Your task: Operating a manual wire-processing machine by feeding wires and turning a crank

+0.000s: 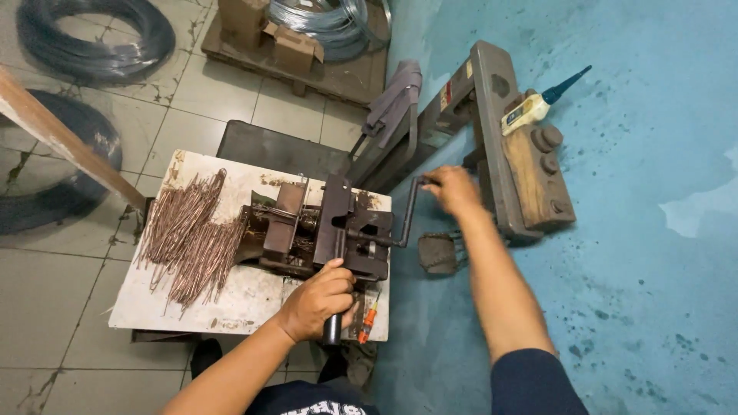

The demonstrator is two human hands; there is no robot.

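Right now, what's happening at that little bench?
A person works a small hand-operated metal machine bolted on a worn white board. The left hand grips a dark lever handle at the machine's front; the right hand holds the crank handle on its side. A pile of short copper-coloured rods lies beside the machine, and an orange screwdriver sits near the board's edge.

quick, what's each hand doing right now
Left hand: closed around the dark lever handle of the bending jig.
Right hand: closed on the crank handle.
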